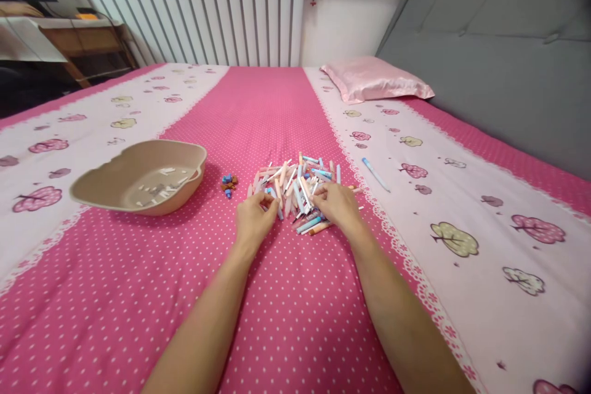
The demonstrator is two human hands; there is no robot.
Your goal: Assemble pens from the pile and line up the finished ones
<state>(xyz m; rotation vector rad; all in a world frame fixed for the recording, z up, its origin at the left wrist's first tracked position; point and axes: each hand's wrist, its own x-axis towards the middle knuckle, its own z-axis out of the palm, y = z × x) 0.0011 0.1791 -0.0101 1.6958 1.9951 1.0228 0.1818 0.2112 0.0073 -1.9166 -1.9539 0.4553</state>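
Observation:
A heap of slim pens and pen parts (pixel 289 181), white, peach, pink and light blue, lies on the pink dotted bedspread. At its left front edge my left hand (pixel 256 215) is closed, thumb and forefinger together on a light blue pen (pixel 279 213). My right hand (pixel 339 204) reaches into the right side of the heap with its fingertips pinched together among the pens. What the right fingertips hold, if anything, is hidden. Left of the heap sits a small cluster of blue and brown pieces (pixel 228 183).
A beige basin (pixel 106 188) with small white pieces inside stands at the left. One blue and white pen (pixel 376 175) lies apart at the right. A pink pillow (pixel 373 79) rests near the grey headboard (pixel 489 49). Behind the bed is a white radiator (pixel 198 21).

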